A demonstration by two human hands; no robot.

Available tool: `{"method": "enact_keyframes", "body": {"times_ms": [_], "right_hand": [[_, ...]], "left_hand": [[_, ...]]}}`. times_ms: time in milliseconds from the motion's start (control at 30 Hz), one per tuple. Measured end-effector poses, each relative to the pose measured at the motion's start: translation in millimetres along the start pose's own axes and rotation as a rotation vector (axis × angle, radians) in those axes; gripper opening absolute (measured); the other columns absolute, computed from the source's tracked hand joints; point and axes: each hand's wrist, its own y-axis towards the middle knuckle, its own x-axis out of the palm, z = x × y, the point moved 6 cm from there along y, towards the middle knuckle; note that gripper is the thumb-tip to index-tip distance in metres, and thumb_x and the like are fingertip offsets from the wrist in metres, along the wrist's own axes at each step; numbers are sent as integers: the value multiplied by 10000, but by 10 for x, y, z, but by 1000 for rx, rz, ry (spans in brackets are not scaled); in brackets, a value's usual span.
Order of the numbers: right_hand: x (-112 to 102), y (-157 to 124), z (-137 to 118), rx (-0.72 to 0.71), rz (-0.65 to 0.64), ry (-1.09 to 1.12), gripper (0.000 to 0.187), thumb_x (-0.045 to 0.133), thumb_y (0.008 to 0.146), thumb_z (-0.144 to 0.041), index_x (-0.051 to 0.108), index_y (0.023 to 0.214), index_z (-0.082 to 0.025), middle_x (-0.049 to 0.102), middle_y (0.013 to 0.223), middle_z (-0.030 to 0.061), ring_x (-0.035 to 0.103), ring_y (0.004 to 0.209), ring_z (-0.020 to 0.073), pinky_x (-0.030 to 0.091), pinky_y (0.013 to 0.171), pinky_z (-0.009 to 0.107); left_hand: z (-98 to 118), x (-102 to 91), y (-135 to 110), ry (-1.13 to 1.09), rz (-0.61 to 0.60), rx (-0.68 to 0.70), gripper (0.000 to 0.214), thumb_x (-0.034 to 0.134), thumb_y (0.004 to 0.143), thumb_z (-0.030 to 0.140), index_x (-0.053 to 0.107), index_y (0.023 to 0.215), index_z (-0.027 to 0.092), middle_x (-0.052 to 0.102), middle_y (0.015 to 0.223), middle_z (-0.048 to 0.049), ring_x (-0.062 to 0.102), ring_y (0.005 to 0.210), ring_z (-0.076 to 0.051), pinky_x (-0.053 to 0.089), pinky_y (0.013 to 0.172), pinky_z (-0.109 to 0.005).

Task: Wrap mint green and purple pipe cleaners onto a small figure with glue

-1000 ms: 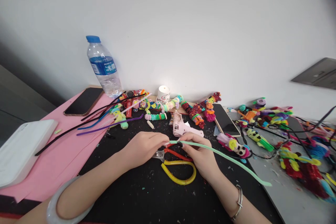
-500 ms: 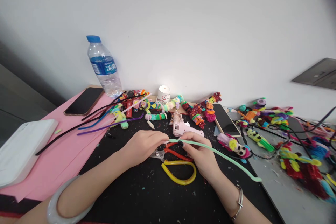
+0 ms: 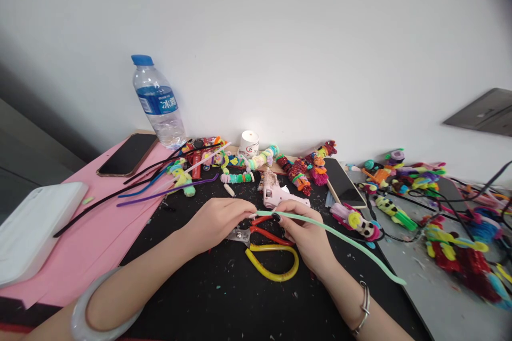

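A pale green pipe cleaner [image 3: 348,236] runs between my two hands, its long free end arching down to the right over the black mat [image 3: 192,298]. My left hand [image 3: 218,224] pinches its left end, with the fingertips partly hidden behind the hand. My right hand [image 3: 304,226] grips it between thumb and fingers a short way along. Scissors [image 3: 276,277] with one yellow and one red handle lie on the mat just below and between the hands. Right behind my fingers is a pink glue gun [image 3: 276,195].
A water bottle [image 3: 158,106] leans by the wall, near a phone [image 3: 128,154] and a white box [image 3: 44,224] on pink paper [image 3: 100,213]. Loose pipe cleaners [image 3: 168,190], a paper cup [image 3: 248,144], another phone [image 3: 344,184] and several fuzzy dolls [image 3: 356,221] lie around.
The free end of the green pipe cleaner has shifted slightly right and down. Both hands stay almost in place, still holding it.
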Motion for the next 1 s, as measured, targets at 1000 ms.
{"method": "enact_keyframes", "body": {"times_ms": [1000], "right_hand": [[24,8,-20,-35,-40,-31,82,659,737,-256,649,768,-181,592,709,-1,384,452,61,291,404,199]], "left_hand": [[58,31,-19,-3,-20,17,196,416,913,176,606,951,151,699,831,-53,638,719,-142,480,667,-231]]}}
